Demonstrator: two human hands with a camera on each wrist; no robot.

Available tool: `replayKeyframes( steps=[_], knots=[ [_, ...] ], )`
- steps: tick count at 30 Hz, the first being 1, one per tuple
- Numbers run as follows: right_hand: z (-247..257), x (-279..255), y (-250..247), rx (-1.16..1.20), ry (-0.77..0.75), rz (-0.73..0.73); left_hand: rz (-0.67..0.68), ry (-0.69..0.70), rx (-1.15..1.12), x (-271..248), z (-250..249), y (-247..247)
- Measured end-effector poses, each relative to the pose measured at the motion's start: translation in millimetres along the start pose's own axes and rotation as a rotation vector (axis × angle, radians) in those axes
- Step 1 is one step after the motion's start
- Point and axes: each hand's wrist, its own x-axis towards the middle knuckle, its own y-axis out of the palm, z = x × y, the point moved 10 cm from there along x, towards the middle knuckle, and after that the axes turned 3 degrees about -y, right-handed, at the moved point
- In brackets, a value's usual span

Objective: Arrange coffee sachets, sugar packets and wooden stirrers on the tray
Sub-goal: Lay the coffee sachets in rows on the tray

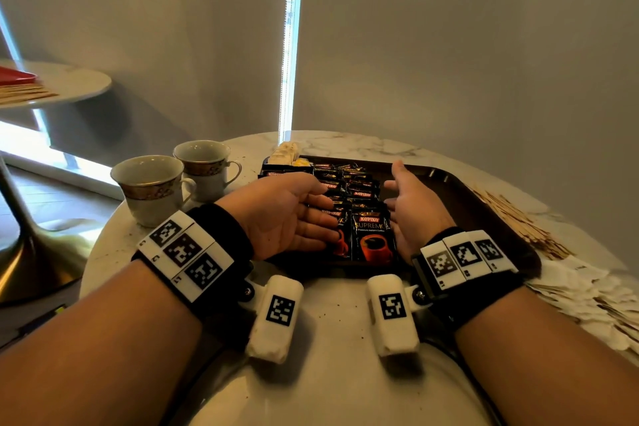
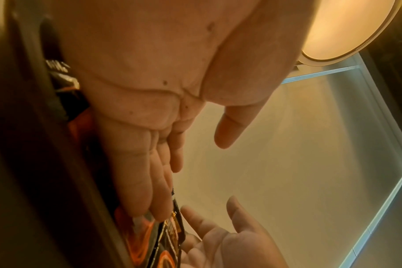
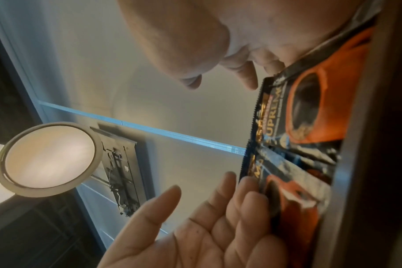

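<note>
I had both hands palm-in over the tray (image 1: 460, 190), the coffee sachets (image 1: 359, 218) lying between them in rows running away from me. My left hand (image 1: 287, 214) was flat-fingered with its fingertips resting on the sachets' left edge, holding nothing; my right hand (image 1: 411, 204) was spread open just beside their right edge, empty too. Stirrers (image 1: 518, 225) lay on the table (image 1: 328, 373) right of the tray, nearer my right hand.

Bare forearms, no sleeves. Black wrist straps (image 1: 221, 228) bearing white blocks printed with black-and-white square markers (image 1: 183, 251). White rounded camera housings (image 1: 275, 318) bracketed beneath each wrist by a screw, one marker apiece. Dark cables trailing below.
</note>
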Motion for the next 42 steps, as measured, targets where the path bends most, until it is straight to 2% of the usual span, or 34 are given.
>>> replayKeyframes(
  steps=[3, 6, 10, 16, 19, 23, 33, 39, 42],
  knots=[
    [-7, 5, 2, 0.104, 0.062, 0.053, -0.011, 0.010, -0.017, 1, -1, -2],
    [-7, -1, 10, 0.083, 0.074, 0.088, -0.009, 0.010, -0.029, 1, -1, -2],
    [-6, -1, 1, 0.051, 0.080, 0.012, -0.021, 0.047, -0.074, 0, -5, -4],
    [-1, 22, -17, 0.176, 0.085, 0.007, -0.086, 0.217, -0.308, -4, -27, -26],
    [8, 32, -23, 0.206, 0.161, 0.048, -0.126, 0.279, -0.397, -7, -36, -39],
    [20, 48, -23, 0.099, 0.280, 0.088, -0.160, 0.346, -0.484, -8, -47, -52],
    [23, 74, 23, -0.108, 0.356, 0.232, -0.171, 0.325, -0.487, 7, -44, -58],
    [29, 94, 21, -0.139, 0.341, 0.185, -0.153, 0.325, -0.490, 14, -45, -56],
    [28, 98, 30, -0.160, 0.349, 0.219, -0.158, 0.325, -0.497, 16, -44, -57]
  ],
)
